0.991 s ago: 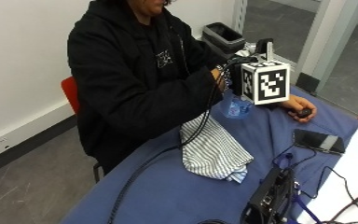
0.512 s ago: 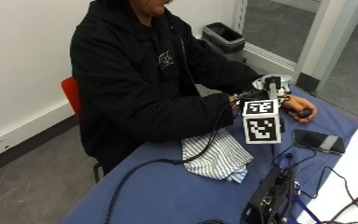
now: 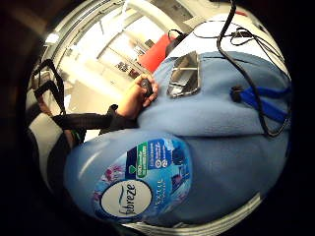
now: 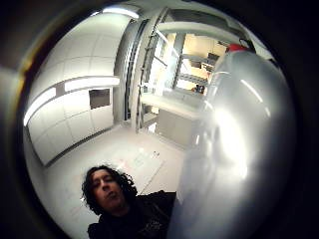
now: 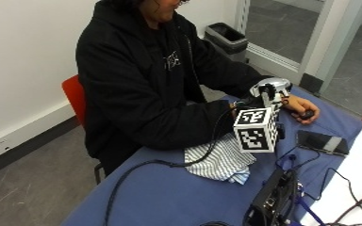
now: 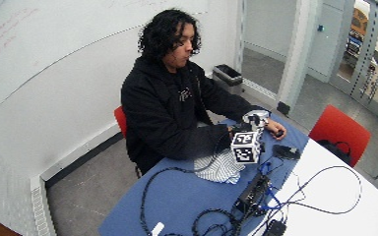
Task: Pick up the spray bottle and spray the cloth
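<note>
Altogether: one Febreze spray bottle [image 5: 270, 89], one striped cloth [image 5: 222, 157], one phone [image 5: 321, 142]. All sit over a blue-covered table [image 5: 168, 197] in a white-walled room with a red chair [image 5: 74, 96]. Above the cloth's far edge, the gloved right hand [image 5: 247, 106] grips the bottle, fingers curled around it.

Blue/white striped cloth [image 5: 222, 160]; pale blue bottle [image 3: 133, 182], white cap; blue table [image 5: 168, 197]; black glove [image 5: 247, 104].

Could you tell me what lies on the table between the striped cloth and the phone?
In the outside view, the gloved right hand holding the spray bottle stands between the striped cloth and the phone, above blue table.
</note>
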{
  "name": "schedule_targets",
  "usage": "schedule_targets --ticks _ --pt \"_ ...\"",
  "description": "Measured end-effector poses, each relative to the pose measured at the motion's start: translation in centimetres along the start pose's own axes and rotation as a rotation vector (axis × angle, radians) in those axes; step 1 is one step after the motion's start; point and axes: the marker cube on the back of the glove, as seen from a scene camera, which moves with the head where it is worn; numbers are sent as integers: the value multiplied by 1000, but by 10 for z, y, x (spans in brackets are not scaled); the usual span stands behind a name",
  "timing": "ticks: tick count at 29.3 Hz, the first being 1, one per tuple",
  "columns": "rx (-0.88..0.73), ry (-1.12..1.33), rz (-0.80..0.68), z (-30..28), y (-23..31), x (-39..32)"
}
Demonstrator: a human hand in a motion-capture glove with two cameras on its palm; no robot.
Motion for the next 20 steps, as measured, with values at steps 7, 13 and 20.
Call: schedule_targets --ticks 7,13,20 --pt "-5 -15 -1 0 0 1" --pt "-84 -15 78 -4 -3 3" --pt "-199 242 64 -39 29 -25"
